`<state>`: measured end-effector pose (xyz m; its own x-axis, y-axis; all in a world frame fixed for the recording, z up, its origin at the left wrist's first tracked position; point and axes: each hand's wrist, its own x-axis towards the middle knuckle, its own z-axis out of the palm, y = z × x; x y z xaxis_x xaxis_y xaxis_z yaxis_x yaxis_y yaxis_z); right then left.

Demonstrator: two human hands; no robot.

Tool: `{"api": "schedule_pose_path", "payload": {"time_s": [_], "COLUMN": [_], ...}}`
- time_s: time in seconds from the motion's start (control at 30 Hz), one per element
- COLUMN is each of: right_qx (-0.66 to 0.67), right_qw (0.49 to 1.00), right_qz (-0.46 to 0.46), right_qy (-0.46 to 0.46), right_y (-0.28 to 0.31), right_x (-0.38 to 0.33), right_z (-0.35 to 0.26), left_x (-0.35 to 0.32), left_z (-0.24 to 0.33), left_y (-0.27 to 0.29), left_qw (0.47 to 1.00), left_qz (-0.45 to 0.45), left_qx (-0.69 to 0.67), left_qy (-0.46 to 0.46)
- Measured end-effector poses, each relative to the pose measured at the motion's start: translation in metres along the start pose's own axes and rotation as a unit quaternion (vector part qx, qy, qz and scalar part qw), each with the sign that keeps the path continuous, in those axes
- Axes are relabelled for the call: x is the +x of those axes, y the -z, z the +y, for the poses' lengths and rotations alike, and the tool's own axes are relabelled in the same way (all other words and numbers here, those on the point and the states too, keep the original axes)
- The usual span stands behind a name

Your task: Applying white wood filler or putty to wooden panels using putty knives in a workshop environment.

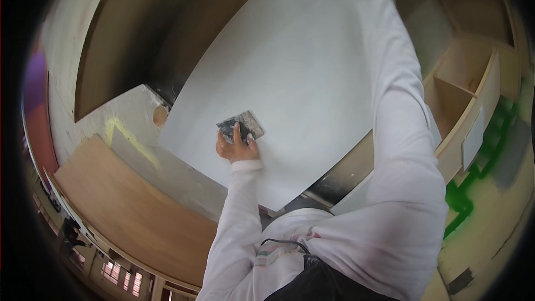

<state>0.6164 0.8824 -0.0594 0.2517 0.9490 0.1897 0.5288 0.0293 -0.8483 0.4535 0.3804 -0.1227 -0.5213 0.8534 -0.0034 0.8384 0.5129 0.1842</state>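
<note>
The left hand (237, 146) presses a small grey sanding block (240, 126) flat on a big white panel (290, 78), near the lower left part of it; the fingers (237, 132) are a little apart and lie on top of the block, so they push it down and do not clamp it. The right arm in a white sleeve (398, 122) goes up along the right side of the panel to its far edge, but the right hand is outside the picture, so I cannot tell how its fingers are. The panel stands tilted, its lower edge near the person's body, above a brown wooden board (128, 212) and beside open wooden shelves (462, 89). I judge that the panel is thin, stiff and rather light, but wide and awkward, so it is best to hold it at two opposite edges. Its painted face looks smooth and may scratch. The block seems light and rough, easy to hold with a flat palm
</note>
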Motion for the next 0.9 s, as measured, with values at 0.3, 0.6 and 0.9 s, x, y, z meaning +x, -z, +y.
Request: {"api": "schedule_pose_path", "payload": {"time_s": [0.3,0.6,0.9], "right_qx": [-0.284,-0.228,-0.097], "right_qw": [0.956,0.895,0.973], "right_qz": [-0.050,-0.288,-0.205], "right_qy": [-0.054,0.252,0.039], "right_y": [0.051,-0.130,-0.022], "right_x": [-0.039,-0.227,-0.265], "right_z": [0.107,-0.032,-0.014], "left_x": [-0.002,0.001,-0.007], "left_z": [-0.007,-0.005,-0.022], "left_y": [0.006,0.010,0.004], "left_qw": [0.999,0.999,0.997], "left_qz": [-0.036,-0.029,-0.017], "left_qx": [-0.003,-0.039,-0.074], "left_qy": [-0.006,0.013,0.035]}}
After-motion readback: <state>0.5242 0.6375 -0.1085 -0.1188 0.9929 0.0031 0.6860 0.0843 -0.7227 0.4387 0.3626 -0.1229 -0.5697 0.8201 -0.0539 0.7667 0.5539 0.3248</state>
